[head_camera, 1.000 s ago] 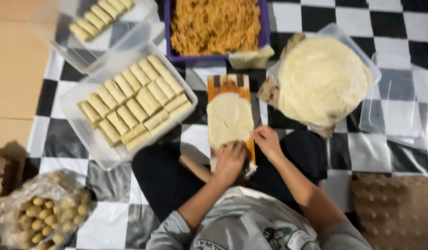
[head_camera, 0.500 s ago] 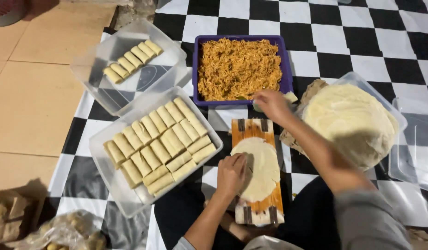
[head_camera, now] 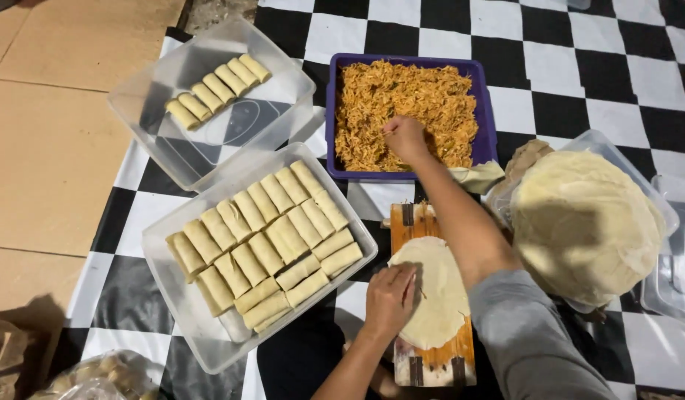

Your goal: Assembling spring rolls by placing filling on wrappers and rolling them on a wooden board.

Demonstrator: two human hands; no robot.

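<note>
- The step in hand seems to be taking filling for a roll: the right hand (head_camera: pixel 405 139) is in the purple tray (head_camera: pixel 485 111), its fingers pinched closed on the shredded orange filling (head_camera: pixel 379 96).
- The left hand (head_camera: pixel 391 300) lies flat, fingers spread open, on the round wrapper (head_camera: pixel 442 296) on the wooden board (head_camera: pixel 431 222) on the floor.
- The next move, I think, calls for putting the filling on this wrapper.
- Finished rolls (head_camera: pixel 265 248) lie in the clear tray (head_camera: pixel 172 296) just beside; a stack of wrappers (head_camera: pixel 587 222) is near.

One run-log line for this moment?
right hand: in filling | left hand: on wrapper | wrapper: on board
</note>
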